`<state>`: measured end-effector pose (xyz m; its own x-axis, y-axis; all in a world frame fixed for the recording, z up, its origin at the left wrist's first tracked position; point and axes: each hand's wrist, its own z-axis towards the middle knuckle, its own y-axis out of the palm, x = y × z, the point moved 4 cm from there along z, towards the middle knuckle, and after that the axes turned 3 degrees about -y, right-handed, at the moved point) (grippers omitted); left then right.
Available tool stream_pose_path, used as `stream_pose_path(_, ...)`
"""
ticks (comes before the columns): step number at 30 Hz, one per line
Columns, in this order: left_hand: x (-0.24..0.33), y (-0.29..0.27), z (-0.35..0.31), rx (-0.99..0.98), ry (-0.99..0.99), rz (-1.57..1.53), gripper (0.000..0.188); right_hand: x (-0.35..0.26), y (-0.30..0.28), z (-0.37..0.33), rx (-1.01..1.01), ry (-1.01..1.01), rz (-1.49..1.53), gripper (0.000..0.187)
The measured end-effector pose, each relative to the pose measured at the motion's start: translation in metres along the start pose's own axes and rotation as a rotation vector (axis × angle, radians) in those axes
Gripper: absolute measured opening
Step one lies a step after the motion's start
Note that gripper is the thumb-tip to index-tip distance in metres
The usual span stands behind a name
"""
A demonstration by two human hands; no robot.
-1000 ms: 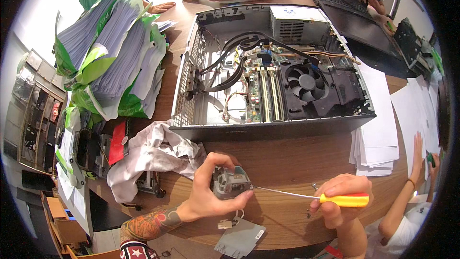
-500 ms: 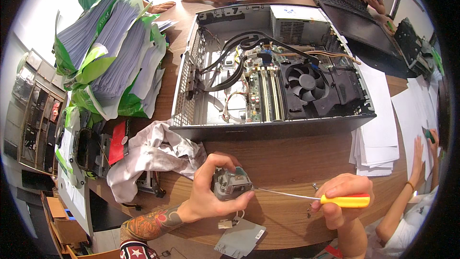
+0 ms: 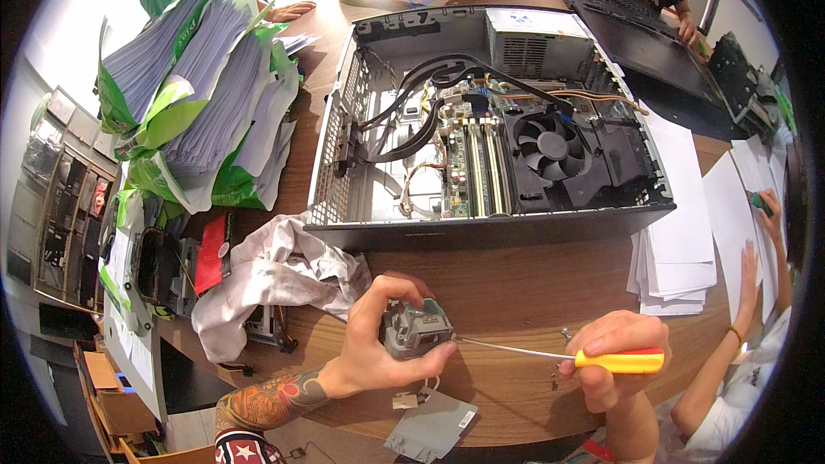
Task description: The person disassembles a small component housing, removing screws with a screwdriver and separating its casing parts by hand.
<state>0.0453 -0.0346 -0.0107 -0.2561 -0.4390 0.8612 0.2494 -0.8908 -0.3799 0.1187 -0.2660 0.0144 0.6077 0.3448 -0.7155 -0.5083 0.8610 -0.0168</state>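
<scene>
My left hand (image 3: 365, 357) is wrapped round a small grey boxy part (image 3: 414, 332) with a metal-looking face and a bit of green at its top. A short white cable with a plug (image 3: 407, 400) shows just below that hand. Between the fingers of my right hand (image 3: 626, 332) is a screwdriver (image 3: 620, 362) with a yellow and red handle. Its thin shaft points left, and the tip is at the right edge of the grey part, by my left fingertips. Whether it sits in a screw is too small to tell. A small screw (image 3: 565, 332) lies beside my right hand.
An opened computer case (image 3: 481, 228) stands beyond my hands. A crumpled white cloth (image 3: 258, 279) and stacked papers in green wrappers (image 3: 206, 112) lie left. White sheets (image 3: 675, 266) lie right. A grey flat plate (image 3: 432, 426) rests at the near edge. Other people sit around the table.
My hands and the grey part have barely moved; the screwdriver tip is slightly nearer the part. Across the table, a person's white sheet has shifted up. Hands of people on the right have moved.
</scene>
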Motion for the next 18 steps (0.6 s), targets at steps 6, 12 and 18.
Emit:
stream_pose_path(6, 0.0004, -0.0016, 0.0003, 0.002, 0.002, -0.004, 0.049, 0.0000, 0.0009, 0.0019, -0.016, 0.012, 0.003, 0.025)
stream_pose_path(12, 0.0017, -0.0005, -0.0007, -0.012, 0.011, -0.001, 0.050, 0.0004, 0.0000, -0.0019, -0.007, -0.002, -0.004, 0.024)
stream_pose_path(18, 0.0019, 0.0000, -0.0006, -0.011, 0.012, 0.002, 0.050, 0.0003, 0.0004, -0.0011, -0.006, 0.000, -0.010, 0.025)
